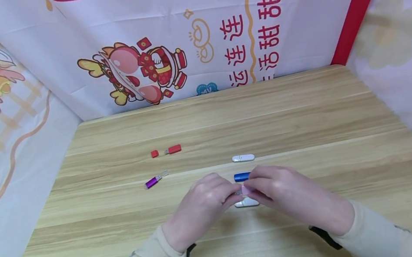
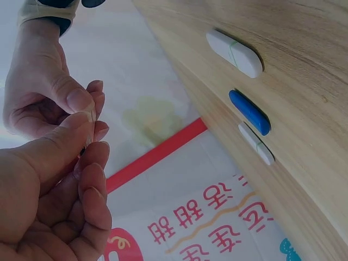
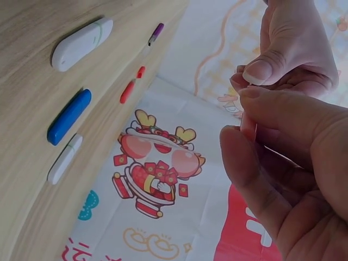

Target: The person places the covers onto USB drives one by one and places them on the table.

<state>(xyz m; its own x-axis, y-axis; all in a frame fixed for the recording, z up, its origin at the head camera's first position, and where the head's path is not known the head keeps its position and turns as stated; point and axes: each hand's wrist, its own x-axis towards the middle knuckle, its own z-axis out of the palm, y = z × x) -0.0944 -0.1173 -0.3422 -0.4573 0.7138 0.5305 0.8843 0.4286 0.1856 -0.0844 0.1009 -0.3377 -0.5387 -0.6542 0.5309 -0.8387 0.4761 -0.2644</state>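
Note:
Above the table, both hands meet at a small pink USB stick [image 1: 244,190]. My right hand [image 1: 283,188] pinches its pink body between thumb and fingers. At the other end, my left hand [image 1: 208,196] pinches a clear-looking part, mostly hidden by the fingertips; whether this is a separate cap I cannot tell. On the table below lie a white USB stick [image 1: 247,202] and a blue USB stick [image 1: 241,177], partly covered by the right hand in the head view. A second white USB stick [image 1: 243,158] lies just beyond. In the wrist views these three look capped.
Left of the hands, a red USB stick [image 1: 174,149] lies with its plug bare beside its red cap [image 1: 154,153]. Nearer is a purple USB stick [image 1: 153,181] with a clear cap [image 1: 164,173] at its plug end. Printed cloth [image 1: 297,45] hangs around the wooden table [image 1: 305,105].

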